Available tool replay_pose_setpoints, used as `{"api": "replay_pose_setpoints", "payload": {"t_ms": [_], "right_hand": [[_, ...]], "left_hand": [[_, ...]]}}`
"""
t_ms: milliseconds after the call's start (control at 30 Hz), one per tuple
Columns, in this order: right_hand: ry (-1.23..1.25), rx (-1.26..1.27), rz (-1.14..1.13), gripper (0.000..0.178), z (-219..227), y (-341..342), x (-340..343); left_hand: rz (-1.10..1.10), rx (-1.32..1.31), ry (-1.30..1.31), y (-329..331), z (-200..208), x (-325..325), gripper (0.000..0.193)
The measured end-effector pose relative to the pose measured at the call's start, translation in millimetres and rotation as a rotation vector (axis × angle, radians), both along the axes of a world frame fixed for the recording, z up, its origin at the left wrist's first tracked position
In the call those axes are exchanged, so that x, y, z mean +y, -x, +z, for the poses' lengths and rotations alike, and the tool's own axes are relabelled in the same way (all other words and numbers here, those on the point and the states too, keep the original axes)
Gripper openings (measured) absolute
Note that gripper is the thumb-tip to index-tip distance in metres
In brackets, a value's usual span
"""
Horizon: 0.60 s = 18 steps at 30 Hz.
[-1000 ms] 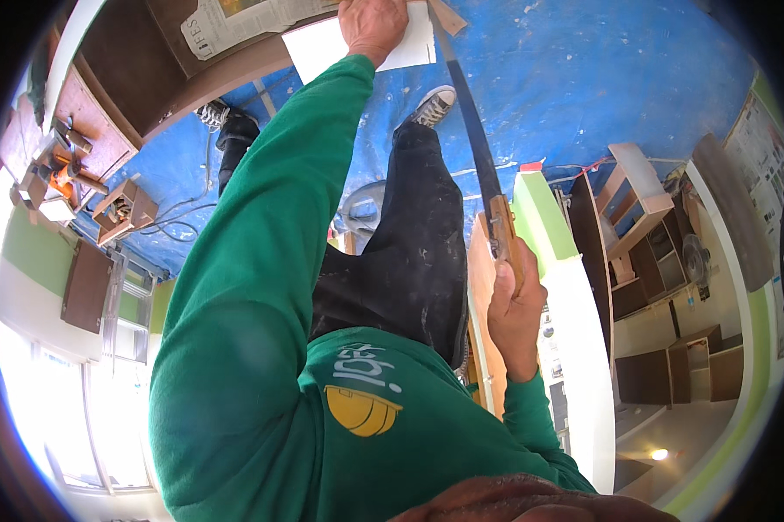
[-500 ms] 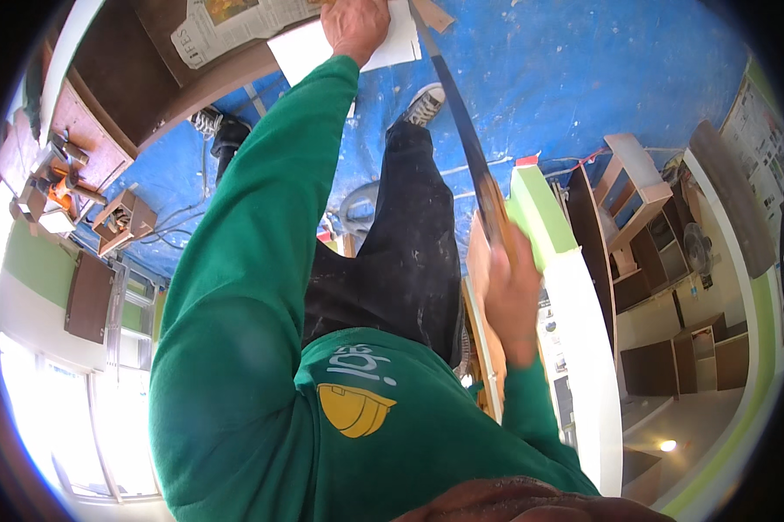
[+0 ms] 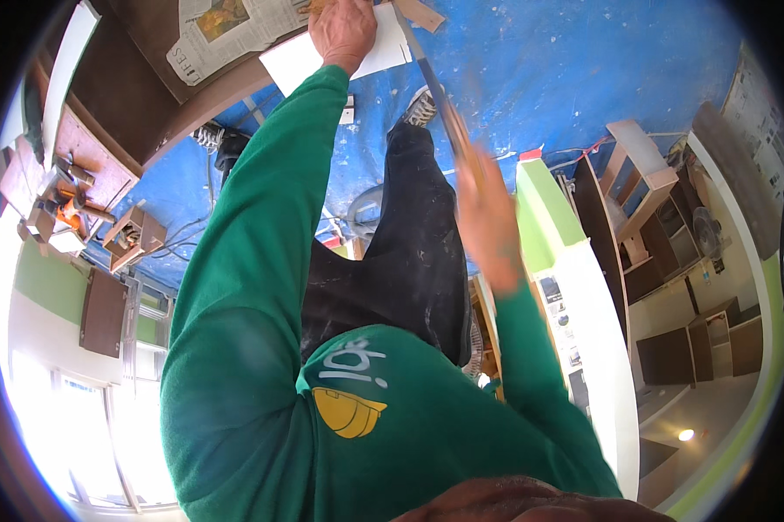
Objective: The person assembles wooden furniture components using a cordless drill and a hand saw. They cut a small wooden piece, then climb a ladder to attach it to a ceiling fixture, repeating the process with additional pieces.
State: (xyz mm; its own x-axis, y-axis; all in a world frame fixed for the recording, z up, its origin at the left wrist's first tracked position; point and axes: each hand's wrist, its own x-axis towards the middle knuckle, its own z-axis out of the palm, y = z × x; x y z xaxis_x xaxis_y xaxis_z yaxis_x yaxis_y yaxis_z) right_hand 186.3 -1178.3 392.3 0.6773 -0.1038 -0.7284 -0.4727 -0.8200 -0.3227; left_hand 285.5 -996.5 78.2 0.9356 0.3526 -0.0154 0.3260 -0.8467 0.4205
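My left hand (image 3: 343, 33) presses down on a white board (image 3: 300, 59) at the top of the view, fingers bent around its far side and partly cut off by the picture's edge. Beneath the board is a brown wooden panel piece of furniture (image 3: 226, 94). My right hand (image 3: 489, 222), blurred by motion, is closed around the wooden handle of a handsaw (image 3: 433, 83). The long narrow blade, seen nearly edge-on, runs forward to the board's right edge. Whether its teeth are inside the board is hard to make out.
Newspaper (image 3: 235, 39) lies on the brown furniture. A small wood offcut (image 3: 420, 15) rests near the blade's far end on the blue floor sheet (image 3: 583, 70). Close on my right stands a green-and-white panel (image 3: 544, 204); a wooden box of tools (image 3: 135, 235) sits at left.
My right hand has pushed the saw forward and slightly left, so less blade shows before the board. My left hand stays on the board; the whole view has shifted slightly.
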Motion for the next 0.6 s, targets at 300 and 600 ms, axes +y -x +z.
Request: {"api": "replay_pose_setpoints", "payload": {"t_ms": [300, 600], "right_hand": [[-0.111, -0.235, -0.002, 0.037, -152.1, -63.9, 33.2], [-0.039, -0.011, 0.083, 0.042, 75.9, 30.2, -23.5]], "left_hand": [[-0.055, -0.026, -0.001, -1.0, 5.7, -7.3, 0.019], [0.002, -0.093, -0.017, 0.6, 0.4, 3.0, 0.027]]}}
